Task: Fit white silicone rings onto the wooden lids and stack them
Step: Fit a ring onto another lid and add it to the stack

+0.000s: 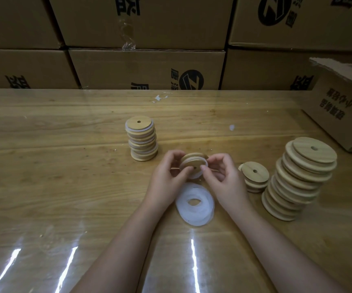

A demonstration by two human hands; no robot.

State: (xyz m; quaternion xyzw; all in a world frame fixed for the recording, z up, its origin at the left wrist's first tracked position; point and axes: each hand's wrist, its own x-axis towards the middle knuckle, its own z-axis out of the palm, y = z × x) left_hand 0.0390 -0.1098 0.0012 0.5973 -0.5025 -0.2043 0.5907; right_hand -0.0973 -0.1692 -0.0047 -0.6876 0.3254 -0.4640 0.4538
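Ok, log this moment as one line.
phase: fitting white ring on lid; left hand: holds lid; right hand: holds lid; ringed stack: behind; bare lids: right; loose rings: between wrists

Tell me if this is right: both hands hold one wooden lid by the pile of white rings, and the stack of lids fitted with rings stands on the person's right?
No: the head view shows the fitted stack on the person's left; the right-hand stacks are bare. The left hand and right hand hold one lid by the ring pile.
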